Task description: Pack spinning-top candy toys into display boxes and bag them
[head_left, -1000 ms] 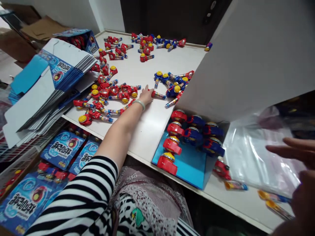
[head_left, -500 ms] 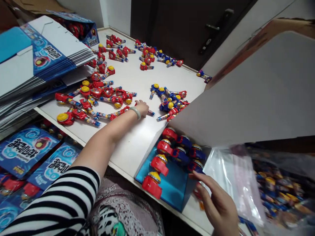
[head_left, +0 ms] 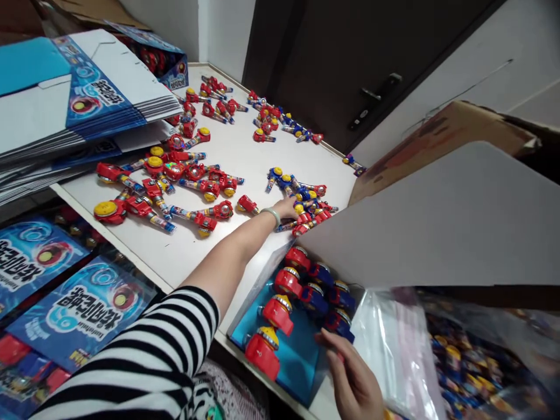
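My left hand [head_left: 289, 207] reaches across the white table [head_left: 245, 151] into a cluster of blue and red spinner toys [head_left: 301, 195]; its fingers lie among them and whether it grips one is hidden. A pale bangle sits on that wrist. My right hand [head_left: 352, 379] rests at the near right corner of an open blue box [head_left: 297, 356], fingers touching a blue toy [head_left: 339, 321] inside. The box holds rows of red toys [head_left: 280, 309] and blue toys, under its raised white lid [head_left: 437, 221].
More red toys [head_left: 170, 186] lie scattered at the left and back of the table. A stack of flat box blanks [head_left: 74, 111] sits at the left. Filled blue boxes [head_left: 74, 303] lie below the table edge. A clear plastic bag [head_left: 394, 356] is at the right.
My left hand has moved right, from the red toys to the blue and red cluster. My right hand has come in from the right to the box's corner. The view tilted.
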A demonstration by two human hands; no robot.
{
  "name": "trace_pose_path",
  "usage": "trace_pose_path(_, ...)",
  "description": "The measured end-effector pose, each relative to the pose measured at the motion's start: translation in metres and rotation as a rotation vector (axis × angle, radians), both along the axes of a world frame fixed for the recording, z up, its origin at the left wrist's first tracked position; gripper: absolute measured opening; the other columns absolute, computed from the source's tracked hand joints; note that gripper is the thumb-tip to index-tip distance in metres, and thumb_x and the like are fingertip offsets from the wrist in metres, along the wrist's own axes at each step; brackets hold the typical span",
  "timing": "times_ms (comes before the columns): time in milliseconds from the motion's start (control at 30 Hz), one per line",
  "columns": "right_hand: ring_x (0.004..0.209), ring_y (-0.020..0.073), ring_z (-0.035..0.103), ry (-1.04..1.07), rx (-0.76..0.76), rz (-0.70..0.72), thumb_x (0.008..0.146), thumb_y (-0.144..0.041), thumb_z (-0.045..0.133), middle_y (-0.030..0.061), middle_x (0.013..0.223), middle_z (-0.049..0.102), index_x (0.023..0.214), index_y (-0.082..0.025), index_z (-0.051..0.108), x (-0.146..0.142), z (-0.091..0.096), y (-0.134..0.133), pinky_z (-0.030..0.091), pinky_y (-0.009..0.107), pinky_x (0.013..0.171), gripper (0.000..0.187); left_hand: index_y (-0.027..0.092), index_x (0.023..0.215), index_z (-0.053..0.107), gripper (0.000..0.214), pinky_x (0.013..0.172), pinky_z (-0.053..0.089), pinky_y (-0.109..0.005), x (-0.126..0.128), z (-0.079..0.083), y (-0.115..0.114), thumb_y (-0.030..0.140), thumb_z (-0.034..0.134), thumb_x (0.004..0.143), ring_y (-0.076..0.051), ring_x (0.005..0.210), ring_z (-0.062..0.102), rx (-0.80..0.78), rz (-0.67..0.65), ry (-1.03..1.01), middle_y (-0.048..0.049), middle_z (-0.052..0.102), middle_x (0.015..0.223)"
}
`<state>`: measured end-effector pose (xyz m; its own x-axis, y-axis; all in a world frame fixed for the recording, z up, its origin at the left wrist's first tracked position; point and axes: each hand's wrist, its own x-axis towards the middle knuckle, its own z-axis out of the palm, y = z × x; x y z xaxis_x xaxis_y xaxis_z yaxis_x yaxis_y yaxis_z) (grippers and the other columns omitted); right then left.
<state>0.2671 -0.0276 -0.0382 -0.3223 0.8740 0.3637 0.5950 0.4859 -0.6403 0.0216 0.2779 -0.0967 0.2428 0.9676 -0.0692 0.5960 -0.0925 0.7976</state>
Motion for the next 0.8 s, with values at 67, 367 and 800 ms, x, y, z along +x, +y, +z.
trace_pose_path(67,0.079,0.0204,0.077,-0.017,-0.020,0.006,0.092,-0.024,0.059,0.0019,0.093,0.079,0.113,-0.032,0.073,0.004,-0.001,0.001,0.064,0.026,0.069,0.027,0.014,0.129,0.055,0.068,0.098,0.049,-0.039,-0.009,-0.010,-0.008,0.024,0.075,0.066,-0.035,0.117,0.060,0.005,0.018,0.038,-0.0202,0.057,0.132)
trace_pose_path(367,0.101,0.0197,0.072,-0.083,0.140,0.263,0.094,-0.019,0.059,0.0038,0.111,0.073,0.124,-0.032,0.065,-0.043,0.021,0.049,0.062,0.033,0.088,0.033,0.010,0.108,0.064,0.042,0.072,0.055,-0.030,-0.124,0.024,-0.094,0.042,0.064,0.081,-0.023,0.087,0.069,-0.080,0.080,-0.007,-0.0131,0.072,0.103)
trace_pose_path(800,0.138,0.0287,0.048,0.118,0.551,0.006,0.096,-0.036,0.056,0.0106,0.145,0.044,0.144,-0.028,0.034,-0.110,0.074,0.072,0.046,0.048,0.113,0.054,0.019,0.120,0.063,0.065,0.088,0.055,-0.043,-0.124,0.089,-0.145,0.072,0.044,0.088,-0.026,0.099,0.067,0.131,-0.288,-0.315,-0.0128,0.070,0.106)
